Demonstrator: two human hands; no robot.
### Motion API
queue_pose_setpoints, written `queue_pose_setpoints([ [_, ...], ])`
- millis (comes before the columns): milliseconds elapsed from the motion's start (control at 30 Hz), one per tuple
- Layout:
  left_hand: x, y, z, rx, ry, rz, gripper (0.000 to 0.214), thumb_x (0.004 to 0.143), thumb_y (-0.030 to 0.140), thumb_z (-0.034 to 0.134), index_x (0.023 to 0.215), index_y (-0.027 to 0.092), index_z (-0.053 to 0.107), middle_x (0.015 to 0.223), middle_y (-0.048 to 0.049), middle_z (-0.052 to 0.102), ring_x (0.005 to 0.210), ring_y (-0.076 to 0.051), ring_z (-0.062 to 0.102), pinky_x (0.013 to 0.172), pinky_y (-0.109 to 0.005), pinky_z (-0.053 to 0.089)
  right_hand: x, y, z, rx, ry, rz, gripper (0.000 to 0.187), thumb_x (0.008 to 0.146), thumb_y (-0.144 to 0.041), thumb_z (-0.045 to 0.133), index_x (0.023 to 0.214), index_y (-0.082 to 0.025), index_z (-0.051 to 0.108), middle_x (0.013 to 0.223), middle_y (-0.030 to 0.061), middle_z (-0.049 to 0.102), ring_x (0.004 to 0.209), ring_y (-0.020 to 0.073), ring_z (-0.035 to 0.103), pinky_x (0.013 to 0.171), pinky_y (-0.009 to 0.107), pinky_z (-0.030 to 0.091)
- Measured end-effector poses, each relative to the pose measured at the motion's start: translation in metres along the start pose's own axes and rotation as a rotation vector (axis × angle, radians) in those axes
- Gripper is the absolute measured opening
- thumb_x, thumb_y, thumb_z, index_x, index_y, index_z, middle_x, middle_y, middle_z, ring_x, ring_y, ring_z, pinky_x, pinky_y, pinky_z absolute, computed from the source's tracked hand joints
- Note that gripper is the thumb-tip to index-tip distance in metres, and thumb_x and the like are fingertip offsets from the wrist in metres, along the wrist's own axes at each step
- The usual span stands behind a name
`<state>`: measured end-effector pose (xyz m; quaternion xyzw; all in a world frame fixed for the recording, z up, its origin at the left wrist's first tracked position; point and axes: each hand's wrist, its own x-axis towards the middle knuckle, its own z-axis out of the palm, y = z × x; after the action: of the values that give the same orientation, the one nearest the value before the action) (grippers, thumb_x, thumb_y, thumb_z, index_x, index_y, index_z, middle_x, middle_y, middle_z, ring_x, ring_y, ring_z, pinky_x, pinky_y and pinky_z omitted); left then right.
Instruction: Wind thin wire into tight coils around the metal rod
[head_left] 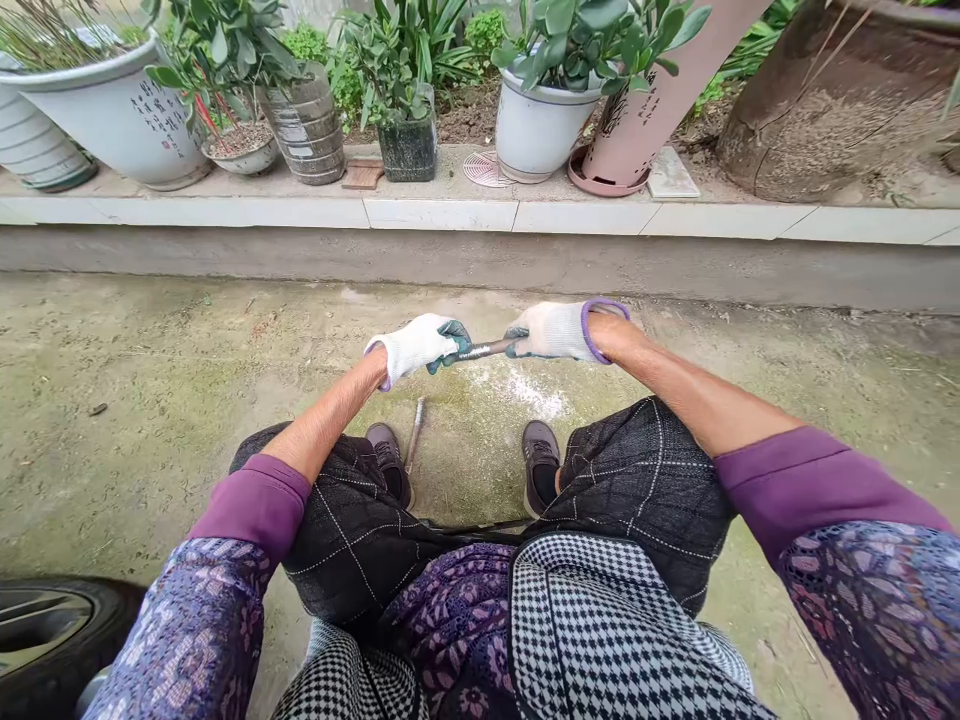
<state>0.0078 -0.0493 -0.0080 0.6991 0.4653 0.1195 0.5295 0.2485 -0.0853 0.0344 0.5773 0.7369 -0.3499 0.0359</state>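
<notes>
Both hands wear white work gloves with dark green palms and purple cuffs. Between them is a thin brown rod (pixel 491 348), roughly level, with a whitish, worn-looking stretch close to the left glove. My left hand (pixel 429 345) is closed around its left end, and my right hand (pixel 546 332) grips its right end. The fingers cover both ends, so the rod's exact kind is hidden. Below, white powder or crumbs (pixel 536 393) lie scattered on the ground. A second slim stick (pixel 415 435) with a pale upper end rests beside my left shoe (pixel 387 455).
Ahead runs a low tiled ledge (pixel 442 214) carrying several potted plants, including a white pot (pixel 541 125) and a pink planter (pixel 634 130). A large brown jar (pixel 817 120) stands at right. A wheel (pixel 56 635) is at lower left. The concrete ground (pixel 187 370) has mossy patches.
</notes>
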Motion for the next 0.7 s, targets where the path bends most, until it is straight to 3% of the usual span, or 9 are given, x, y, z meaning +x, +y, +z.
queue_pose_setpoints([
  [133, 0.0, 0.005, -0.002, -0.161, 0.08, 0.053, 0.018, 0.079, 0.01, 0.065, 0.092, 0.012, 0.076, 0.06, -0.0021, 0.066, 0.048, -0.01, 0.056, 0.046, -0.02, 0.046, 0.004, -0.005, -0.013, -0.151, 0.23, 0.033, 0.019, 0.088, -0.03, 0.064, 0.097, -0.018, 0.074, 0.059, -0.0019, 0.052, 0.052, 0.0114, 0.043, 0.051, 0.029, 0.031],
  [233, -0.002, 0.013, -0.005, -0.318, 0.05, 0.079, 0.023, 0.083, 0.009, 0.061, 0.102, 0.01, 0.074, 0.065, -0.0025, 0.067, 0.051, -0.009, 0.059, 0.05, -0.021, 0.051, -0.002, -0.009, -0.018, 0.102, 0.333, 0.015, 0.023, 0.092, -0.035, 0.063, 0.102, -0.016, 0.072, 0.063, -0.0019, 0.051, 0.052, 0.0095, 0.043, 0.049, 0.027, 0.035],
  [367, -0.013, 0.027, -0.003, -0.407, -0.013, 0.098, 0.025, 0.089, 0.011, 0.058, 0.11, 0.007, 0.071, 0.064, -0.0015, 0.067, 0.05, -0.009, 0.06, 0.052, -0.021, 0.053, -0.007, -0.015, -0.016, 0.46, 0.337, -0.014, 0.029, 0.092, -0.041, 0.065, 0.103, -0.015, 0.069, 0.064, -0.0018, 0.05, 0.048, 0.0078, 0.04, 0.042, 0.025, 0.037],
  [600, -0.033, 0.035, -0.008, -0.44, -0.054, 0.219, 0.018, 0.085, 0.011, 0.059, 0.098, 0.009, 0.07, 0.061, -0.0006, 0.064, 0.048, -0.009, 0.058, 0.05, -0.021, 0.05, 0.004, -0.022, -0.01, 0.289, 0.386, -0.036, 0.02, 0.093, -0.033, 0.065, 0.1, -0.015, 0.07, 0.063, -0.0026, 0.05, 0.048, 0.0073, 0.043, 0.039, 0.022, 0.033],
  [700, -0.03, 0.029, -0.011, -0.431, -0.071, 0.198, 0.017, 0.084, 0.012, 0.06, 0.098, 0.01, 0.07, 0.062, -0.0008, 0.064, 0.049, -0.01, 0.058, 0.051, -0.023, 0.051, -0.001, -0.025, -0.013, 0.45, 0.363, -0.059, 0.018, 0.093, -0.032, 0.065, 0.096, -0.014, 0.067, 0.062, -0.0038, 0.048, 0.046, 0.0064, 0.04, 0.037, 0.021, 0.034],
])
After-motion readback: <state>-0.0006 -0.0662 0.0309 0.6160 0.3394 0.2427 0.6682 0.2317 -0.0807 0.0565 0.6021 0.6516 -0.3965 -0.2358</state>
